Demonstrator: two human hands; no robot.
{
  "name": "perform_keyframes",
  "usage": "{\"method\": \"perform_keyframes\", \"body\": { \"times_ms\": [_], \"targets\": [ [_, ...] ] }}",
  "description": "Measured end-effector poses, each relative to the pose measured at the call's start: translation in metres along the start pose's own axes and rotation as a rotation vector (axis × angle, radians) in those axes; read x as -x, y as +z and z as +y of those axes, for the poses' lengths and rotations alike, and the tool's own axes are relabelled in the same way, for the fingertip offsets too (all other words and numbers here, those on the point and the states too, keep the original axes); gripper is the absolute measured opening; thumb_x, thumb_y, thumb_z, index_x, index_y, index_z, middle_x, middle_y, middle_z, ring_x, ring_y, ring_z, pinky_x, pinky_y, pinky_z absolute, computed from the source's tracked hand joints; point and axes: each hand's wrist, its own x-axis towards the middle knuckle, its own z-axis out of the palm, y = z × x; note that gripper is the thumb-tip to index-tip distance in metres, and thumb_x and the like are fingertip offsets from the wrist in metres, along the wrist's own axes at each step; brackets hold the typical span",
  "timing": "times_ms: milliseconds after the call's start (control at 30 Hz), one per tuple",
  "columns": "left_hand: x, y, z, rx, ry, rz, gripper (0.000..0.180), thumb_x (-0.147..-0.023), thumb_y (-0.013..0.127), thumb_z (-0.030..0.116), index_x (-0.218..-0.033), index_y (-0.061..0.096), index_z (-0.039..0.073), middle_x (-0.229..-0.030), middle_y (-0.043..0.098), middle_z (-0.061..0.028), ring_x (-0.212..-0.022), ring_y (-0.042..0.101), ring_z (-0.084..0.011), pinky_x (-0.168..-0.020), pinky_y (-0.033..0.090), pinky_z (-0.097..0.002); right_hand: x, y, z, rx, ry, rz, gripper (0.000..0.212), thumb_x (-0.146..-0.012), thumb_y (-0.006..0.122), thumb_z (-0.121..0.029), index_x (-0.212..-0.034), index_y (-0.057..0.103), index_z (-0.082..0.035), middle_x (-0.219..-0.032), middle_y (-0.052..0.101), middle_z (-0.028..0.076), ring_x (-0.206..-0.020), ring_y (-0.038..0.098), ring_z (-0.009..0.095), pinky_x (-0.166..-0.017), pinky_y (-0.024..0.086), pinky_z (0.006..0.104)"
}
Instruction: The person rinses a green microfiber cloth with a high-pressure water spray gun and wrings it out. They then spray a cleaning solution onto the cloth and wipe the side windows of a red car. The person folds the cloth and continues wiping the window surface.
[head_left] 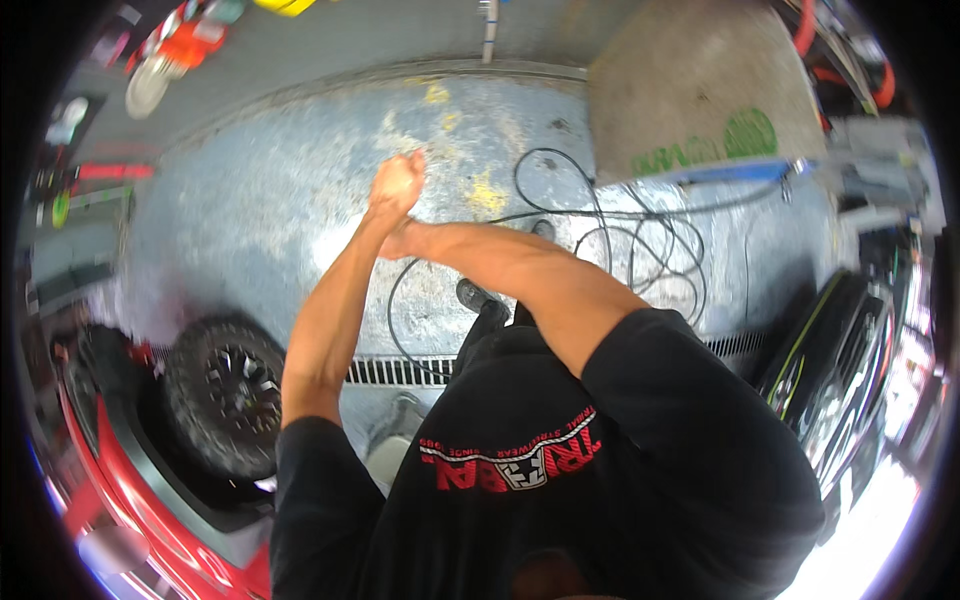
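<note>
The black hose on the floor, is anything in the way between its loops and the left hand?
Nothing visible stands between the left hand and the upper loop of the black hose, just floor with yellow paint. Lower down, the right forearm seems to cover part of the hose.

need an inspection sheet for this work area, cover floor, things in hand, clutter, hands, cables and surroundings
Surface: blue-grey floor, worn, with pale and yellow patches; a slotted drain grate crosses it.
Things at hand: nothing seen in the left hand; the right hand is partly hidden.
Clutter: blurred orange-red item at upper left; kind unclear.
Hands: left appears curled; right is against or behind the left forearm, contact unclear.
Cables: black cable or hose in loose loops on the floor.
Surroundings: black wheel and red bodywork at lower left; tan panel with green marking at upper right.
</note>
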Motion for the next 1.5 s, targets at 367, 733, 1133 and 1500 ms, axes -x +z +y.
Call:
{"method": "perform_keyframes", "body": {
  "times_ms": [367,733,1133,1500],
  "targets": [
    [0.015,0.076,0.033,0.430,0.031,0.186,0.077,-0.109,0.037,0.042,-0.051,0.057,-0.006,-0.045,0.055,-0.0181,-0.041,0.057,-0.0318,-0.052,0.048,-0.0469,0.084,0.015,0.039,0.418,0.146,0.267,0.027,-0.095,0.059,-0.032,-0.106,0.071,-0.011,-0.127,0.067,0.015,-0.121,0.055,0.029,-0.110,0.040,0.0433],
    [0.005,0.173,0.270,0.395,0.026,-1.051,0.056,-0.109,0.041,0.043,-0.079,0.063,0.000,-0.073,0.071,-0.0194,-0.069,0.070,-0.0298,-0.073,0.058,-0.0403,0.329,-0.141,-0.086,0.963,0.178,0.107,0.032,-0.078,0.069,-0.022,-0.106,0.066,-0.008,-0.119,0.065,0.014,-0.123,0.056,0.033,-0.112,0.038,0.0514],
    [0.176,0.365,0.650,0.289,0.928,-1.125,0.039,-0.105,0.061,0.021,-0.140,0.053,0.007,-0.125,0.065,-0.0099,-0.112,0.066,-0.0246,-0.087,0.057,-0.0401,0.882,-0.264,-0.133,-0.181,0.548,1.902,0.037,-0.093,0.080,-0.025,-0.113,0.054,-0.008,-0.094,0.064,0.005,-0.084,0.062,0.016,-0.073,0.054,0.0317],
    [0.230,0.447,0.955,0.583,1.396,-0.763,0.034,-0.084,0.058,-0.013,-0.111,0.075,-0.003,-0.129,0.072,-0.0148,-0.111,0.071,-0.0228,-0.099,0.056,-0.0337,1.151,-0.335,-0.185,0.283,0.327,2.463,0.009,-0.089,0.077,-0.006,-0.093,0.069,-0.004,-0.088,0.069,0.001,-0.081,0.061,0.010,-0.071,0.052,0.0283]
  ]
}}
